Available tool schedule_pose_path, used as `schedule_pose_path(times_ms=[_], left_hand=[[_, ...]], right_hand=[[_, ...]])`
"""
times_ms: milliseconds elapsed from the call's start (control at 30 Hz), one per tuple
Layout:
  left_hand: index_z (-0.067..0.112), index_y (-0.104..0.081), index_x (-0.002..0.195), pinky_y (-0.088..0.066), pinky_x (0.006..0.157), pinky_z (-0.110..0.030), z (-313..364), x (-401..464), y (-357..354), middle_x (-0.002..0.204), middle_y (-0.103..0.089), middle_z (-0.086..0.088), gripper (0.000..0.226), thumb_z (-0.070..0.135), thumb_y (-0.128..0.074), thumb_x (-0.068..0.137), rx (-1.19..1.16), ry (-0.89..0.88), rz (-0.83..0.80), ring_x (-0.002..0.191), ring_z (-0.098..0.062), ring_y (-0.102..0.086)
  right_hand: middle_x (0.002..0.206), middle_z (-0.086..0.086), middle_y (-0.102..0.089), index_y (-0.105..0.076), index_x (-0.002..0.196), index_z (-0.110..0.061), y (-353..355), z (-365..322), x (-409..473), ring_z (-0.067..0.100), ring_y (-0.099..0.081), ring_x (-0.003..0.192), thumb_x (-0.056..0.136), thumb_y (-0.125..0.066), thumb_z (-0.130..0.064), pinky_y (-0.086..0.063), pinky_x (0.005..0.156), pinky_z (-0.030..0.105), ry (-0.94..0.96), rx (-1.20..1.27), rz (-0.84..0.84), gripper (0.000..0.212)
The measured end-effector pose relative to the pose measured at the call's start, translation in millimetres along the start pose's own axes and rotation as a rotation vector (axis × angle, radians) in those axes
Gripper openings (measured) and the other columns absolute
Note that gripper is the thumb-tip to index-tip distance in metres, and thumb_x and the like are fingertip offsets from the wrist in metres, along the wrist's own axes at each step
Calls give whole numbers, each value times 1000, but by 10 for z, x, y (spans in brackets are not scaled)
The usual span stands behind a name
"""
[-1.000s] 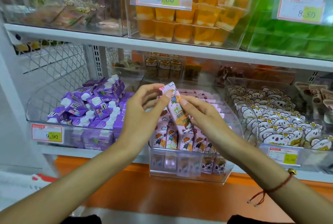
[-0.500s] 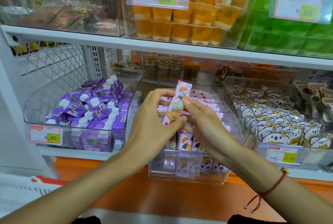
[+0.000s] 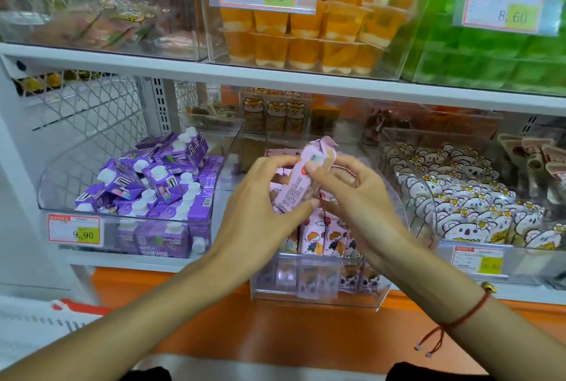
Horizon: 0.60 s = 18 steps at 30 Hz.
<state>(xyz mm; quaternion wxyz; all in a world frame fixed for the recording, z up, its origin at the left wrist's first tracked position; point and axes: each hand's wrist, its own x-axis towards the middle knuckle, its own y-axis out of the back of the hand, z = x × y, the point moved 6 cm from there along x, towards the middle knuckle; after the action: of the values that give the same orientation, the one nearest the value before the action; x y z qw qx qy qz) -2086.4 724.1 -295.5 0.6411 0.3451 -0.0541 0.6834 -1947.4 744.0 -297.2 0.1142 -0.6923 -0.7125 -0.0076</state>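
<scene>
A pink packet (image 3: pixel 301 181) tilts above the middle clear bin (image 3: pixel 318 296) at the front edge of the lower shelf (image 3: pixel 137 262). The left hand (image 3: pixel 260 206) pinches its lower end and the right hand (image 3: pixel 358 197) curls round its upper end. Purple cartons (image 3: pixel 159 184) fill the bin to the left, koala packets (image 3: pixel 471 212) the one to the right.

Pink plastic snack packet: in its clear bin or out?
Out. The left hand and right hand pinch the pink plastic snack packet, tilted, above the clear plastic bin of matching packets.
</scene>
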Motion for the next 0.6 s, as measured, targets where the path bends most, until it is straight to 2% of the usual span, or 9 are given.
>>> schedule_pose_path(times_ms=[67, 167, 233, 333, 433, 500, 600], left_hand=[[35, -59, 114, -54, 76, -22, 8, 13, 29, 103, -62, 22, 40, 30, -77, 78, -55, 17, 23, 92, 3, -61], [32, -62, 116, -54, 74, -16, -37, 53, 59, 101, -67, 21, 40, 30, -75, 79, -156, 115, 7, 89, 5, -65], [30, -61, 119, -52, 72, -10, -72, 56, 49, 100, -67, 20, 41, 32, -72, 80, -221, 177, -21, 87, 6, -65], [32, -58, 122, -48, 68, -4, -65, 31, 13, 96, -64, 25, 41, 32, -70, 82, -270, 193, -59, 87, 13, -63], [31, -57, 122, -46, 77, -3, -23, 42, 22, 103, -64, 26, 40, 20, -69, 86, -242, 129, -77, 97, 12, -61], [28, -59, 118, -44, 85, -5, 5, 52, 45, 109, -66, 21, 38, 9, -67, 87, -230, 74, -79, 105, 9, -60], [28, -59, 115, -44, 89, -7, 40, 58, 74, 112, -65, 18, 38, 3, -66, 87, -208, 31, -84, 109, 6, -59]], right_hand=[[102, 4, -73, -63, 110, -14, -16, -27, 7, 11, -71, 87, 83, -71, -21, -55, 67, 19, 9, -19, -33, 30], [105, -2, -73, -62, 116, -18, -13, -59, 30, 8, -69, 93, 88, -65, -26, -56, 76, 21, 3, -108, -118, 30], [99, -7, -73, -63, 116, -21, 28, -55, 46, 6, -68, 87, 89, -63, -27, -55, 73, 20, -6, -166, -130, 28], [99, -3, -73, -63, 118, -22, 77, -57, 62, 9, -68, 84, 88, -65, -26, -56, 73, 20, -6, -193, -143, 30], [109, -2, -71, -61, 120, -25, 81, -145, 62, 10, -66, 101, 84, -69, -16, -53, 82, 19, 77, -208, -210, 38], [110, -2, -70, -61, 116, -24, 74, -203, 47, 12, -65, 104, 80, -71, -7, -50, 87, 19, 141, -214, -250, 40], [111, 0, -69, -62, 112, -23, 67, -225, 32, 14, -65, 104, 77, -72, -4, -50, 89, 22, 176, -211, -262, 40]])
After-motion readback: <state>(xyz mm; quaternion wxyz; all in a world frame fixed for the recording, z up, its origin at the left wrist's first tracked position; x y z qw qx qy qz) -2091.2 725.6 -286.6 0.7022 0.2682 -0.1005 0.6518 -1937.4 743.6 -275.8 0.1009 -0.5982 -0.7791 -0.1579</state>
